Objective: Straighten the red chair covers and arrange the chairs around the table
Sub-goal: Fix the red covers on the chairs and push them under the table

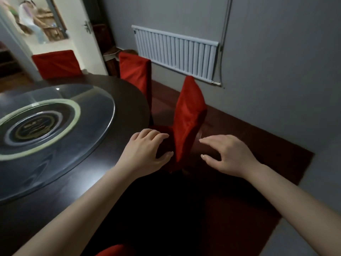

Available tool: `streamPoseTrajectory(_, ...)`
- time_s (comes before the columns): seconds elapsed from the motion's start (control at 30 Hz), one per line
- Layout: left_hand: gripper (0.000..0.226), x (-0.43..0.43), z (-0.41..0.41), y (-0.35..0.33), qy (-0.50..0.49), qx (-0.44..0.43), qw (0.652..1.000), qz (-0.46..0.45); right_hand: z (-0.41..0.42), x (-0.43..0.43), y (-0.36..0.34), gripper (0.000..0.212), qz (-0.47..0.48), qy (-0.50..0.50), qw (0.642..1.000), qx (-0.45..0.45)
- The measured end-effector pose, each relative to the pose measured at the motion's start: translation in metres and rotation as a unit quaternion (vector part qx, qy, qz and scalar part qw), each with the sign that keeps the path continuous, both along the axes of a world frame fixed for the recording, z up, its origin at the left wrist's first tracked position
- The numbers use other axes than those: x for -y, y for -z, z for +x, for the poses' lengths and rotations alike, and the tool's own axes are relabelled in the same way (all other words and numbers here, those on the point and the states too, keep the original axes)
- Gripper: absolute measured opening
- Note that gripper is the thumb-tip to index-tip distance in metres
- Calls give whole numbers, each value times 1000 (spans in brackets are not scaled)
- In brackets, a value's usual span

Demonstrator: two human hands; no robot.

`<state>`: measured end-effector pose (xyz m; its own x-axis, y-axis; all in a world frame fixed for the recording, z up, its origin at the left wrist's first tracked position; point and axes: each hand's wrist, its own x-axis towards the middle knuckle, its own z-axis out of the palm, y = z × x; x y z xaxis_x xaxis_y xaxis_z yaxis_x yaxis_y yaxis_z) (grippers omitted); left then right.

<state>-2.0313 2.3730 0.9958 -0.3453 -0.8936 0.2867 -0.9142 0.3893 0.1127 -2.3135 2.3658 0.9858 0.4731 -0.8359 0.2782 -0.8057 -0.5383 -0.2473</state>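
A chair in a red cover (190, 115) stands side-on right in front of me, beside the dark round table (129, 93). My left hand (145, 150) hovers at the cover's left side with relaxed fingers. My right hand (228, 154) is spread open to the cover's right, apart from the cloth. Neither hand grips anything. A second red-covered chair (136, 72) stands further along the table's edge. A third red-covered chair (57, 63) is at the far side. The top of another red cover (114, 251) shows at the bottom edge.
A glass turntable (55, 122) lies on the table. A white radiator (175, 52) hangs on the grey wall behind the chairs. The floor (249, 130) between the chairs and the wall is dark red-brown. A person (31, 21) stands beyond the open doorway at the upper left.
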Motion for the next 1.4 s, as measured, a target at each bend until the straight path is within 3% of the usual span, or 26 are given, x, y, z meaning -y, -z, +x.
streamPoseTrajectory(0.27, 61, 92, -53, -8, 54, 28, 998, 3, -55, 63, -5, 49, 3, 69, 998, -8)
streamPoseTrajectory(0.8, 75, 383, -145, 8, 78, 97, 991, 47, -155, 271, -5, 58, 11, 178, 983, -43)
streamPoseTrajectory(1.03, 80, 462, -177, 19, 55, 130, 988, 66, -191, 358, 14, 63, 44, 134, 989, -48)
streamPoseTrajectory(1.4, 84, 539, -235, 52, -86, 77, 987, 111, -254, 549, 16, 74, 48, -40, 992, -111)
